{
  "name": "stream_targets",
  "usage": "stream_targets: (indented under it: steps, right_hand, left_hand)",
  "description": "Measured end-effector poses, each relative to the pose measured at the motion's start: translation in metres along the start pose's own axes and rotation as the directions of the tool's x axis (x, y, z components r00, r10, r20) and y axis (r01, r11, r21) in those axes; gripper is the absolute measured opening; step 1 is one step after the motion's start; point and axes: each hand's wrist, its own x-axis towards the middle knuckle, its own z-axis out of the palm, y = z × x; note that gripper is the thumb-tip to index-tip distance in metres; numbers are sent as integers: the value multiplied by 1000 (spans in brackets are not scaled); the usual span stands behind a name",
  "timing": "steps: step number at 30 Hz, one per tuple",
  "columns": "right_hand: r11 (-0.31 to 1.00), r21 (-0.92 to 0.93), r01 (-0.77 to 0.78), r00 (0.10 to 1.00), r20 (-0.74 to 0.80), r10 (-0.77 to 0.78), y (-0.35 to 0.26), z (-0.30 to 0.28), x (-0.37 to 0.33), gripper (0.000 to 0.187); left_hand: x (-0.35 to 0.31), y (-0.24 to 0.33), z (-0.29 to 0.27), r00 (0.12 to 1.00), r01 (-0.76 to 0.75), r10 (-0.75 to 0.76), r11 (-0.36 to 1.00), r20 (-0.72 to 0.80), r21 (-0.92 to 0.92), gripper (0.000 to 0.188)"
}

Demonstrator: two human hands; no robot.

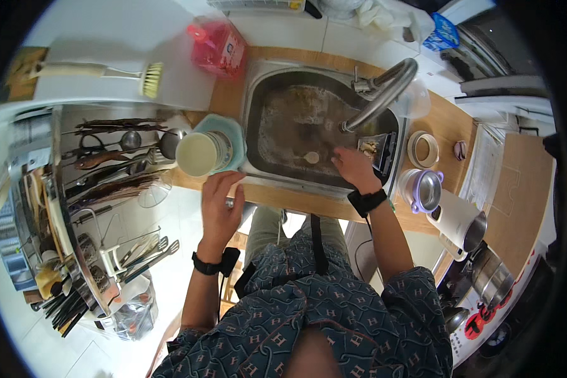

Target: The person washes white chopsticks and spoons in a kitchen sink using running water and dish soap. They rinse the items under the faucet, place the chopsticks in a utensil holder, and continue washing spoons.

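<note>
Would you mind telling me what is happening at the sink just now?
A person stands at a kitchen sink. Their right hand reaches down into the basin, close to a small round drain stopper and under the curved faucet. Their left hand rests on the counter edge just below a cream cup sitting on a teal dish. Neither hand visibly holds anything.

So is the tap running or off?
Off, it seems: no stream falls from the tap, though the sink floor looks wet. Right hand reaches into it.
</note>
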Motion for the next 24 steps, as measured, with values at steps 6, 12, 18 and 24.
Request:
stream_targets:
  steps: [6,12,18,24]
  right_hand:
    - [989,-67,-132,987,83,138,46,91,43,26]
    - [981,-192,20,996,91,-2,88,176,57,21]
    - [934,-283,-216,948,167,270,70,202,102,27]
    - [825,-401,-398,912,-71,405,76,222,136,30]
  left_hand:
    - [16,-60,101,962,197,-144,954,232,-225,17]
    - [28,-112,171,870,376,-227,880,439,-290,18]
    - [40,-147,220,903,174,-122,981,413,-89,16]
    - [43,-159,258,887,138,-142,990,440,40,19]
